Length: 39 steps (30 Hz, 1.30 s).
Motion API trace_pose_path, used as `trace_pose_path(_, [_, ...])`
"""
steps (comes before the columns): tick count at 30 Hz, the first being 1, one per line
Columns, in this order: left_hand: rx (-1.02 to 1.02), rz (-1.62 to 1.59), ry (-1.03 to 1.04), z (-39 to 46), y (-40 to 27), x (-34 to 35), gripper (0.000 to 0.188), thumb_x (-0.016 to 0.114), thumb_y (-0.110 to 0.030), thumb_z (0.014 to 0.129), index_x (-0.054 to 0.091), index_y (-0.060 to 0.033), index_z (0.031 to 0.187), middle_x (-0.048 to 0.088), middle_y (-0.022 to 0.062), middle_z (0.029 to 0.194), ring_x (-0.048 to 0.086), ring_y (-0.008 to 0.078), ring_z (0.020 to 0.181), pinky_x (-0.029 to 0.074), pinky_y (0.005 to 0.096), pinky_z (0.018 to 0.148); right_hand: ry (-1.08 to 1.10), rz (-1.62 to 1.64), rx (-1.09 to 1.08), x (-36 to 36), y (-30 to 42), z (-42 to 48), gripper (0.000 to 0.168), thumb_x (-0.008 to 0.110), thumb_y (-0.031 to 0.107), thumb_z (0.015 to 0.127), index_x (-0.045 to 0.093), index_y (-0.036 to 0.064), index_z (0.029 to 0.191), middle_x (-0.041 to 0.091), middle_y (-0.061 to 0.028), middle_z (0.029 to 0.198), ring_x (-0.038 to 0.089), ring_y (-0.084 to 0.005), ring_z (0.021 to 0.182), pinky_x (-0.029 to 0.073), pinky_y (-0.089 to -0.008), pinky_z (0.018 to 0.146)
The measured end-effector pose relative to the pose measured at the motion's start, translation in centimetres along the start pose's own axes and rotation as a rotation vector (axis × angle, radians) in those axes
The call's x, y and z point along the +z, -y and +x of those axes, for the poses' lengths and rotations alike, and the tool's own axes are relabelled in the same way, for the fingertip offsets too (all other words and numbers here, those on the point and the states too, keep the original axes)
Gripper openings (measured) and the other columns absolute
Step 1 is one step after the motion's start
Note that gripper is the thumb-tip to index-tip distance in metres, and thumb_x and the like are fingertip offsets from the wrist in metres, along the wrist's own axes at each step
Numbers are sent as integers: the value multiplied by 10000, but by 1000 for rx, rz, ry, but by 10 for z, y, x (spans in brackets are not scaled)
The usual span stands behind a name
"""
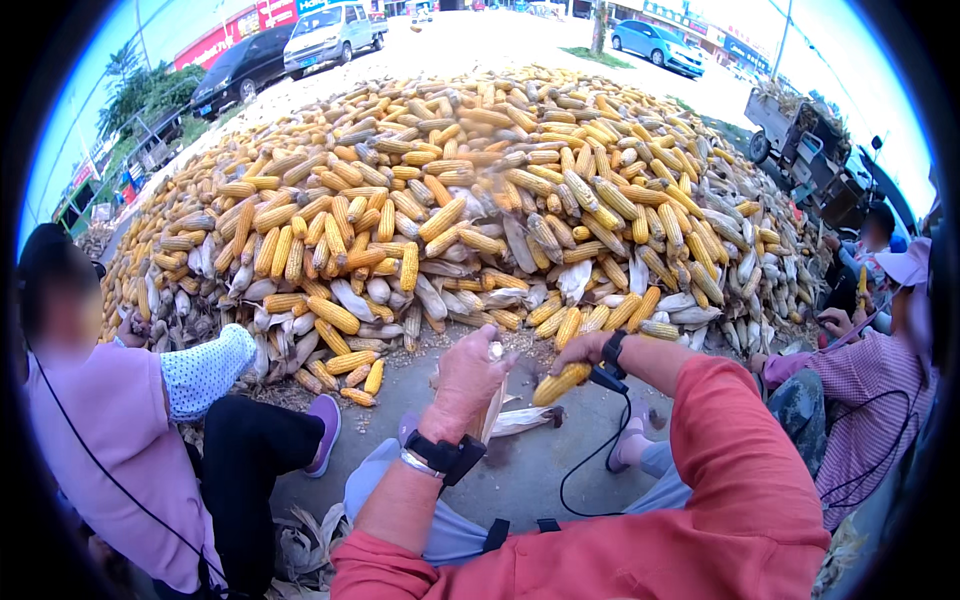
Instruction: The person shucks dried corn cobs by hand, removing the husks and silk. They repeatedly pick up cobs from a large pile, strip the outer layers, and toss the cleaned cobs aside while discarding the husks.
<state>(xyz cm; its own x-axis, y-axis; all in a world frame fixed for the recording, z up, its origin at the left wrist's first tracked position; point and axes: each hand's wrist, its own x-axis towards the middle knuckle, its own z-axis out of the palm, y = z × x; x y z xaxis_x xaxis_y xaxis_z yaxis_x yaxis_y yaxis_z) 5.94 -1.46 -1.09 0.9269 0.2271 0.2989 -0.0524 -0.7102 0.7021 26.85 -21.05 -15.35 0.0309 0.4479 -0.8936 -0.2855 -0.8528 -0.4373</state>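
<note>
My left hand [471, 375] is closed around a stripped corn husk [491, 411], whose pale stalk end shows at the fingers and whose leaves hang below. To its right, my right hand [583, 352] grips a bare yellow corn cob [561, 384], pointing down to the left. The two hands are apart. A loose dry husk [525, 421] lies on the concrete between my feet. In front of both hands rises a large heap of corn cobs [450, 217], mostly husked, with pale husked-over ears along its lower edge.
One co-worker [120, 420] sits close at the left, an arm reaching to the heap. More co-workers sit at the right, one in a checked top [874, 405]. A black cable [581, 480] loops from my right wrist. Husks [307, 544] lie at the lower left. Vehicles stand beyond the heap.
</note>
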Motion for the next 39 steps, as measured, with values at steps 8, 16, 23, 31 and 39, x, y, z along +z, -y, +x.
trace_pose_path(8, [-32, 94, -60, 0, 15, -9, 379, 692, -314, 688, 558, -46, 921, 603, 158, 819, 583, 329, 787, 462, 375, 669, -392, 601, -1743, -37, 289, -226, 473, 453, 227, 902, 298, -62, 1243, 432, -215, 1192, 483, -269, 1070, 438, -339, 898])
trace_pose_path(16, [-7, 90, -19, 1, 1, -4, 404, 681, -329, 698, 556, -24, 932, 607, 171, 849, 586, 326, 815, 459, 370, 691, -541, 191, -747, 18, 68, -8, 323, 557, 235, 834, 521, -2, 1051, 622, -111, 871, 617, -172, 721, 503, -267, 590])
trace_pose_path(23, [-51, -15, -158, 5, 27, -7, 451, 707, -346, 701, 548, 18, 915, 605, 113, 764, 570, 207, 679, 442, 300, 639, -689, 332, -471, 6, -63, 85, 261, 554, 190, 818, 519, -24, 963, 600, -101, 785, 601, -190, 656, 492, -289, 526])
trace_pose_path(31, [-199, -382, -179, 23, 19, -2, 406, 728, -263, 703, 563, 48, 905, 589, 65, 797, 524, 111, 734, 434, 232, 670, -970, 61, -161, -6, -158, 125, 215, 590, 187, 772, 556, 16, 898, 598, -100, 721, 602, -216, 618, 500, -327, 526])
trace_pose_path(39, [-234, -328, -178, 34, 21, 2, 370, 726, -262, 706, 571, 24, 883, 581, 50, 763, 524, 93, 702, 438, 222, 630, -970, -707, -360, 84, -122, 165, 407, 635, 178, 700, 522, 59, 1072, 526, -132, 1076, 496, -274, 1037, 409, -400, 848])
